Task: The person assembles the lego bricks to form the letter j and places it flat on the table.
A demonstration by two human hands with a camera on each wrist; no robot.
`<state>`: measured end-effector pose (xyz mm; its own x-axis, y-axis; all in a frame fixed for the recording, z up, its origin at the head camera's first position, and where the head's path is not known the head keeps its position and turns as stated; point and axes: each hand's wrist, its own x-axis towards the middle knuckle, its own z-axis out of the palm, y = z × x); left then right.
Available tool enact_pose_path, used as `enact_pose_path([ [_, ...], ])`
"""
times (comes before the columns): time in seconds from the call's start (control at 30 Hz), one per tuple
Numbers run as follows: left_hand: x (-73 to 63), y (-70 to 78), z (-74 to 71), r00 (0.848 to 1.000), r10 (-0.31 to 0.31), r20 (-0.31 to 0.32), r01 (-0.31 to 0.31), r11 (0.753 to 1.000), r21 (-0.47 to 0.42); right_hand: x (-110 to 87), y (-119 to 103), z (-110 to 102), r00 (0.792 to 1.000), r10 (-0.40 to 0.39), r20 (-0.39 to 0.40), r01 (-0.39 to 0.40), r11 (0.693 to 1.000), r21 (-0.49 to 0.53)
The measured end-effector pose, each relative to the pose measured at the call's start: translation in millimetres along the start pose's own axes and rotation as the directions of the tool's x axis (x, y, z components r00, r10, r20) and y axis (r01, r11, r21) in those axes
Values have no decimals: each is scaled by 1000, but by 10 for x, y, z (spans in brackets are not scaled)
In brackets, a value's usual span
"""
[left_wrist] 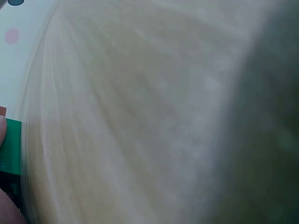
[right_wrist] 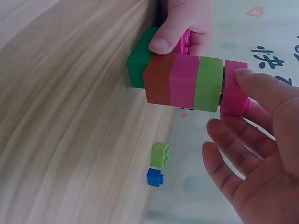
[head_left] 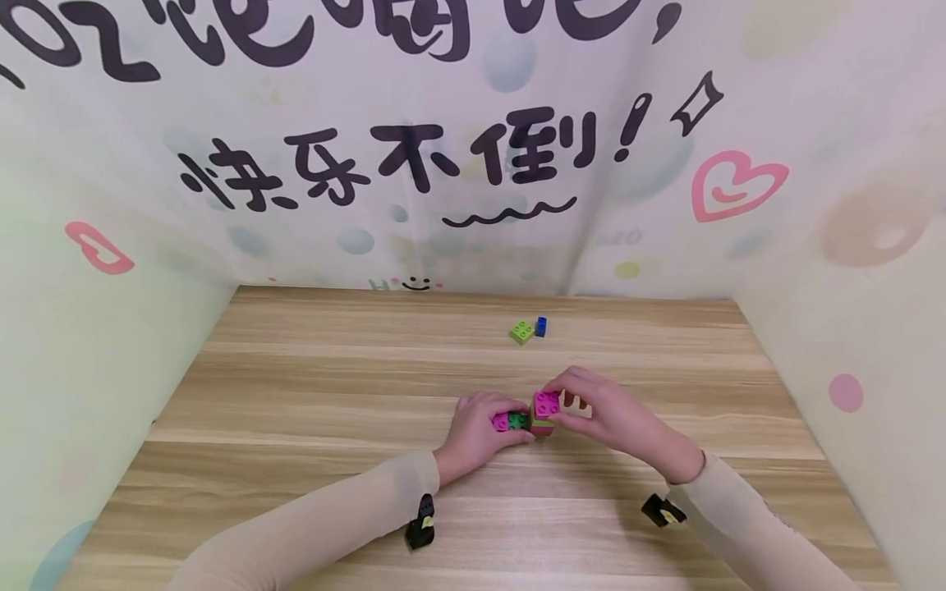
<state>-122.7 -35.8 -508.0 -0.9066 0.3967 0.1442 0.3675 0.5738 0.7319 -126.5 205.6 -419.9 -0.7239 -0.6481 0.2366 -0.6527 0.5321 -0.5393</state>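
Note:
My right hand [head_left: 609,417] pinches a pink toy brick [right_wrist: 233,91] between thumb and fingers at the top of a stack. A thin gap shows between it and the lime-green brick [right_wrist: 209,84] below. Under that come another pink brick [right_wrist: 183,81] and a brown brick [right_wrist: 158,79]. My left hand [head_left: 479,431] grips the stack's lower part, its thumb against the green brick [right_wrist: 139,60] and the brown one. Between the left thumb and fingers another pink brick [head_left: 501,422] shows beside the green studs. Only an edge of the green brick [left_wrist: 11,149] appears in the left wrist view.
Farther back on the wooden table [head_left: 332,361] lie a loose lime-green brick [head_left: 521,332] and a small blue brick [head_left: 542,327], side by side. A printed white curtain [head_left: 414,246] stands behind the table and along both sides.

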Motion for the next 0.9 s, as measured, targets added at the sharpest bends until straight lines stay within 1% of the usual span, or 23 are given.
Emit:
enact_pose_path([
  [0.13,6,-11,-3,1000,5,-9,-5,1000,3,13,11,6,1000,-11,9,11,1000,6],
  [0.27,7,-10,-3,1000,5,-9,-5,1000,-2,10,28,24,999,-33,-4,34,999,13],
  [0.33,1,-2,-7,1000,2,-6,-2,1000,-11,4,33,33,999,-33,-10,33,999,16],
  [0.53,-23,6,0,1000,-11,1,11,1000,-9,-42,40,71,999,42,-9,-41,998,38],
  [0.63,-26,21,-1,1000,-12,4,12,1000,-12,-61,44,77,998,56,-7,-55,997,47],
  [0.77,-16,37,-6,1000,-9,5,9,1000,-15,-39,57,25,996,76,36,-79,994,78],
  [0.83,-13,45,-14,1000,-12,7,12,1000,-14,-2,79,-29,993,95,70,-102,989,107],
  [0.9,-7,51,-22,1000,-16,10,16,1000,-10,47,115,-91,990,112,86,-122,984,126],
])
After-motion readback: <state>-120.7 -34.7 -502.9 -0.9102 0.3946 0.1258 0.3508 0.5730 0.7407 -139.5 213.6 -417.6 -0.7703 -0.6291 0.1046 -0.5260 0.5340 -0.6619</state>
